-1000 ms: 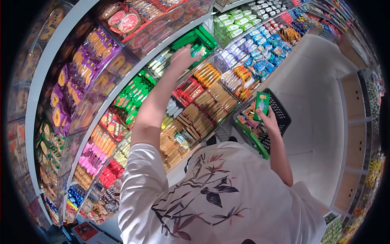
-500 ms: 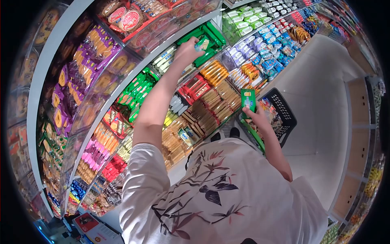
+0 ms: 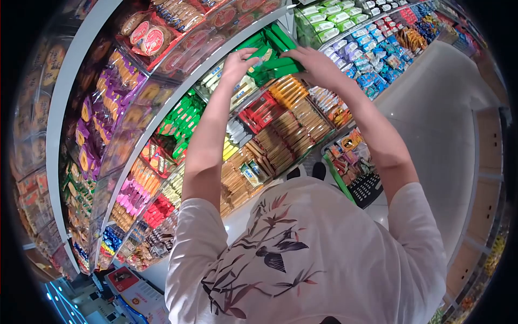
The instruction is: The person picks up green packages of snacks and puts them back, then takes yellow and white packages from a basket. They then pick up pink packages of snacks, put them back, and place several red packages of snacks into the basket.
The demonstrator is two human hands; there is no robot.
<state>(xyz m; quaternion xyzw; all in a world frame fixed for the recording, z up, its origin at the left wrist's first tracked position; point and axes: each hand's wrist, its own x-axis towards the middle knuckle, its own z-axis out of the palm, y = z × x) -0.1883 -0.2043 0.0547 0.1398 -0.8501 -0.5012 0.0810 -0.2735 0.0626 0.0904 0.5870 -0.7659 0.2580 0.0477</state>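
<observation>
Fingers (image 3: 247,52) of the left hand (image 3: 235,66) are partly curled at the green packets (image 3: 278,66), though whether one is gripped cannot be told; the packets' right end is touched by the right hand (image 3: 318,66), its fingers bent; the packets are contained in a shelf bin (image 3: 292,30), bordered below by orange packets (image 3: 289,90); only a narrow gap is left between the hands; open floor (image 3: 423,124) is seen rightward, past the basket (image 3: 367,189).

One head-worn camera looks forward and steeply down over the shirt (image 3: 345,259), very near it, its round wide-angle view bending the shelves (image 3: 53,162) at left and floor (image 3: 431,129) at right.
</observation>
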